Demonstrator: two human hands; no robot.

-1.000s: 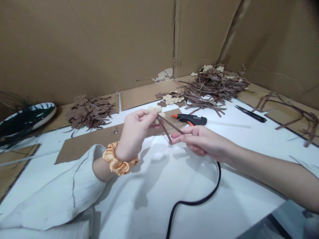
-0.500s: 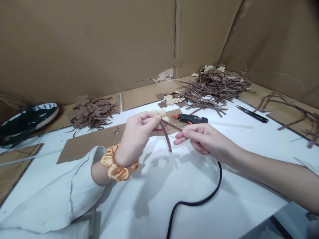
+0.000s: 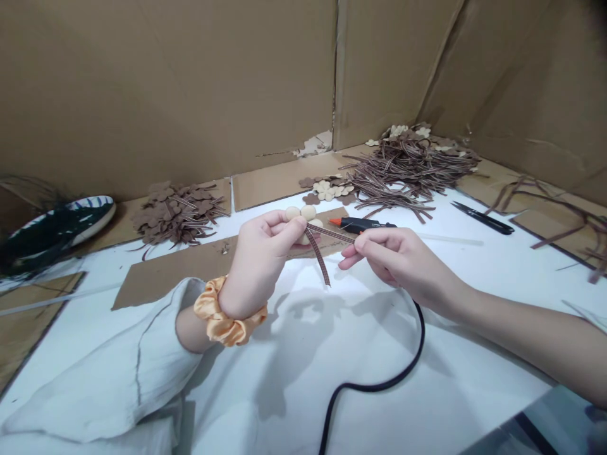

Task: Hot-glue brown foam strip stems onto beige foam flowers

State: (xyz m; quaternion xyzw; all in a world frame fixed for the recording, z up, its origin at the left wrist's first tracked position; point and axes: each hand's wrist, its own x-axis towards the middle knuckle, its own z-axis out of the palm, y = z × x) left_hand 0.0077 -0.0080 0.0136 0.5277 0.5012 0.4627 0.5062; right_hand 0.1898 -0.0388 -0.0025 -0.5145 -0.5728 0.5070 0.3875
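My left hand point(image 3: 265, 253), with an orange scrunchie point(image 3: 230, 313) at the wrist, pinches a cream flower cutout point(image 3: 308, 213) between thumb and fingers. Under the thumb, a narrow brown patterned ribbon point(image 3: 318, 258) is pressed against the flower, one end hanging loose. Its other end runs right to my right hand point(image 3: 393, 253), closed in a pinch on it. Just behind that hand lies a black glue gun with an orange tip point(image 3: 363, 225), partly hidden by the fingers. The middle of the flower is covered by my left thumb.
Brown flowers with ribbons point(image 3: 175, 212) are heaped at back left, near a dish of dark threads point(image 3: 90, 215). A big ribbon pile point(image 3: 408, 164) lies at back right, beside thread snips point(image 3: 484, 218). A cardboard strip point(image 3: 175, 272) and black cord point(image 3: 370, 385) lie on the white table.
My right hand has shifted slightly right and up, and the ribbon between the hands looks straighter and flatter. The left hand keeps its hold on the flower.
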